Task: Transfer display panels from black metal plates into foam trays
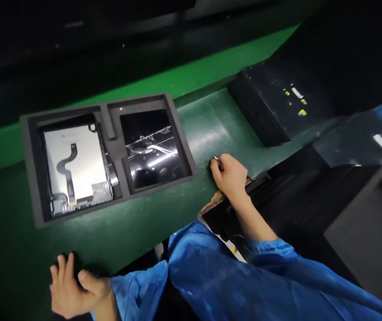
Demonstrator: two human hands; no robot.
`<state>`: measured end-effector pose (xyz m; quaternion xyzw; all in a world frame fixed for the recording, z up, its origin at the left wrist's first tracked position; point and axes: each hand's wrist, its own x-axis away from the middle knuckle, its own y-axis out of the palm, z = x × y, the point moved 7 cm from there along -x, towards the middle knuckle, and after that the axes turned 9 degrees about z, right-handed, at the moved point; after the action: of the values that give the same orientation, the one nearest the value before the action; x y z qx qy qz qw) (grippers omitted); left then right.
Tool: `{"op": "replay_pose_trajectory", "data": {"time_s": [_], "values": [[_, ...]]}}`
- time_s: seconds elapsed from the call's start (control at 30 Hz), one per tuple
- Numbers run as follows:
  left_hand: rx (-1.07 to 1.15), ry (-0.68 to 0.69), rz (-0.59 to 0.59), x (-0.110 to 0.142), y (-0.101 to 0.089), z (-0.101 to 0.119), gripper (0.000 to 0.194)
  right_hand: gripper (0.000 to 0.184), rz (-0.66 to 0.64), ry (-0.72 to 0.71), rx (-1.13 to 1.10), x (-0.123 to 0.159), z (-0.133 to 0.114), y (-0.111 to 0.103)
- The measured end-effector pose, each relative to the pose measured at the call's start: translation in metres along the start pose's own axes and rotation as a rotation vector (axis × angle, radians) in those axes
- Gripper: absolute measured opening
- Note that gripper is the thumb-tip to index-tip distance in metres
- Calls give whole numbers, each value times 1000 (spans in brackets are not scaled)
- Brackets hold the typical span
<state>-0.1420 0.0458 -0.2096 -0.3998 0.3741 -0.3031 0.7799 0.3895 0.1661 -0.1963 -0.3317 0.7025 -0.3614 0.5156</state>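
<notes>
My left hand [75,287] rests at the near edge of the green work surface [137,223], its fingers spread and nothing in them. Farther right, my right hand [229,174] is closed in a fist on the same surface. A small dark tip pokes out by its thumb; the rest of whatever it grips is hidden. Between and beyond the hands lies a grey foam tray [110,129] with two compartments. In the left one sits a silver-backed display panel [89,167] with a dark, curved flex cable [64,168]. The right compartment holds a glossy black screen [147,122] with bright reflections.
A black box [264,107] with white and yellow marks stands at the back right. Dark equipment [368,240] fills the right side. A bright green strip [211,69] runs along the back. The surface's edge near my right hand is worn.
</notes>
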Motion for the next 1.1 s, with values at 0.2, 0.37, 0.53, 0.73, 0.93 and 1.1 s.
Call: {"op": "replay_pose_trajectory", "data": {"time_s": [0.2,0.37,0.53,0.73,0.93,1.1], "values": [[63,108,288,14,-13,17,55,43,-18,-21,17,13,-4,5],[170,161,273,20,-16,8,48,29,44,-18,-36,18,-13,-1],[214,154,283,22,-18,3,46,36,99,-49,-138,17,-19,-15],[161,143,227,25,-21,1,48,48,18,-144,-260,22,-25,-18],[106,172,163,37,-27,2,54,49,-26,-108,-295,22,-24,-19],[88,154,109,35,-29,6,53,46,-84,-23,-325,16,-24,-19]]}}
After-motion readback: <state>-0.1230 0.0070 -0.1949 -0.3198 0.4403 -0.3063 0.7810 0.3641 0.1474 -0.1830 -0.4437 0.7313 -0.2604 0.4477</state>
